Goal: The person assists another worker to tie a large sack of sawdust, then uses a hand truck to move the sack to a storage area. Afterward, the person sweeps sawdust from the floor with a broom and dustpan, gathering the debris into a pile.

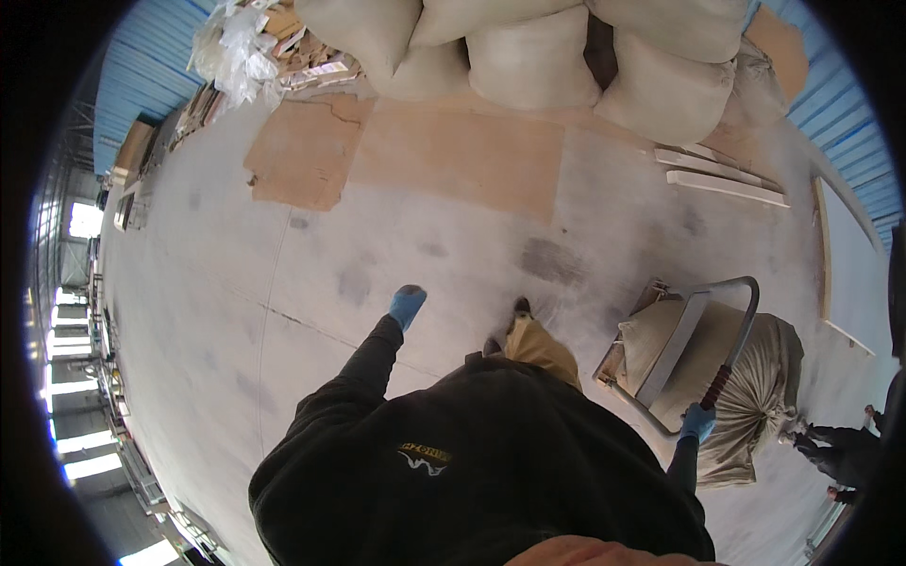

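Note:
My right hand (697,423), in a blue glove, is closed around the grey tubular handle (752,307) of a hand cart at my right side, just below a reddish-brown wrapped section. On the cart lies a big stuffed beige woven sack (722,344); its gathered end (763,415) faces back. The cart's wooden deck edge (612,363) shows at the front and left. My left hand (407,306), also in a blue glove, hangs out ahead over the floor, touching nothing I can see; its fingers are hidden.
Bulging pale sacks (533,58) are heaped ahead, with brown cardboard sheets (462,156) flat before them. Scrap and clear plastic (247,58) lie far left. White boards (727,185) rest on the floor at right, near a leaning white panel (849,264). Another person (840,453) stands behind the cart.

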